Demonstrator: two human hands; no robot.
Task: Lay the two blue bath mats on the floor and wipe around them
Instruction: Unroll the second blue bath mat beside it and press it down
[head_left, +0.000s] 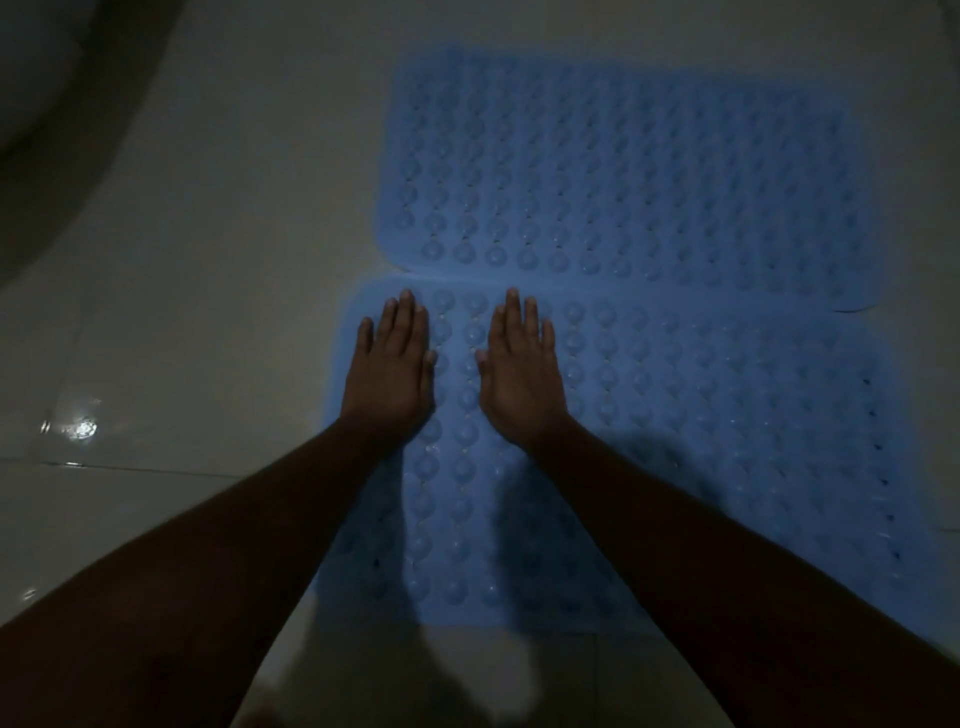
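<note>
Two blue bath mats with rows of round suction cups lie flat on the pale tiled floor, side by side. The far mat (639, 171) touches the near mat (701, 441) along their long edges. My left hand (392, 371) rests palm down on the near mat's far left corner, fingers flat and slightly apart. My right hand (519, 374) lies palm down on the same mat a little to the right, also flat. Neither hand holds anything. No cloth or wiper shows in the view.
The room is dim. Glossy light floor tiles (171, 312) surround the mats, with a wet-looking glint (78, 428) at the left. A dark curved white fixture (47, 104) fills the upper left corner.
</note>
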